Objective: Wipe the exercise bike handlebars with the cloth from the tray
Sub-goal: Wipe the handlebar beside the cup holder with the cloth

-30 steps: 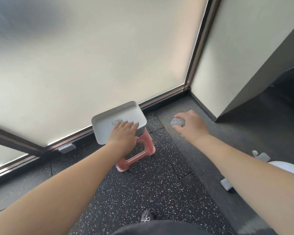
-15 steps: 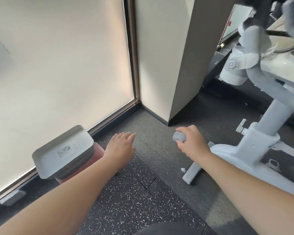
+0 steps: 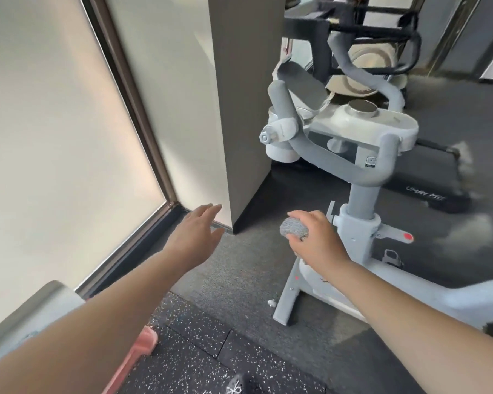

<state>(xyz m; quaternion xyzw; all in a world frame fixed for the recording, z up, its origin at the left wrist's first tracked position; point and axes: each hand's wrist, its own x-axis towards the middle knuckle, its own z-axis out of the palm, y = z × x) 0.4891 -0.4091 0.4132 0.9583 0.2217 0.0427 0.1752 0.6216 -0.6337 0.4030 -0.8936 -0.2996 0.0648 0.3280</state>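
My right hand (image 3: 316,237) grips a balled-up grey cloth (image 3: 292,228) in front of the post of a white exercise bike (image 3: 362,223). The bike's grey handlebars (image 3: 325,155) curve up above and beyond that hand, with a flat tablet rest between them. My left hand (image 3: 197,234) hovers with straight, relaxed fingers over the floor, holding nothing. The white tray (image 3: 40,308) sits at the lower left on a pink stool (image 3: 137,354), mostly hidden by my left forearm.
A tall grey column (image 3: 239,109) stands between the frosted window (image 3: 54,137) and the bike. A treadmill (image 3: 427,183) lies behind the bike and a black machine stands at the far back. The bike's front foot (image 3: 288,300) rests on the dark speckled floor.
The view has swung right and up from the tray to the bike. My left hand left the tray and came forward; my right hand carried the cloth toward the bike.
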